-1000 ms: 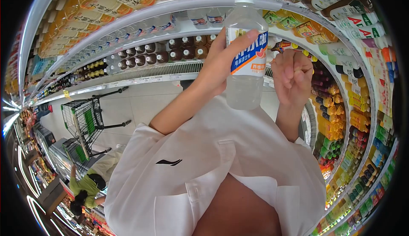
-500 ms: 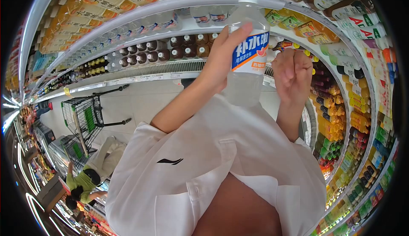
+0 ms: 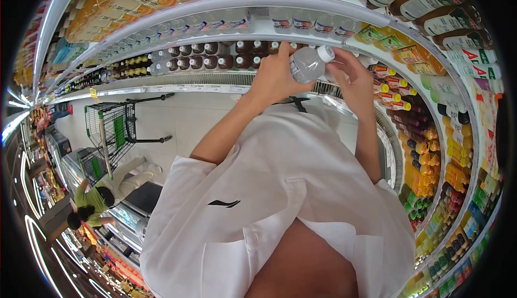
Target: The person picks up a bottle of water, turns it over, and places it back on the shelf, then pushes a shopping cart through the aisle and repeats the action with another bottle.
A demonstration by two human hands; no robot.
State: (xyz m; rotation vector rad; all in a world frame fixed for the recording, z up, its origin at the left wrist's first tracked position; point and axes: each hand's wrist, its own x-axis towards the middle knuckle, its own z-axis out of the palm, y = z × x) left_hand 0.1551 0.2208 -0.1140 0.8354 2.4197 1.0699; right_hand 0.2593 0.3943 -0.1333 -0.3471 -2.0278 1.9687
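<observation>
While the left hand (image 3: 277,74) grips the bottle (image 3: 308,62), hiding its label, the right hand (image 3: 351,74) fingers the cap.

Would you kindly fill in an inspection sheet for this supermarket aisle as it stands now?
Surface: pale tiled floor, bare where visible.
Job's things: clear bottle with white cap, tilted, held up before the drinks shelves.
Clutter: nothing seen on the floor beyond the shopping cart.
Hands: left hand wraps the bottle's body; right hand is at the cap end, its fingers open; whether it grips the cap cannot be told.
Cables: nothing seen.
Surroundings: shelves packed with bottled drinks on both sides; another person in a green top bends over a chest freezer.
</observation>
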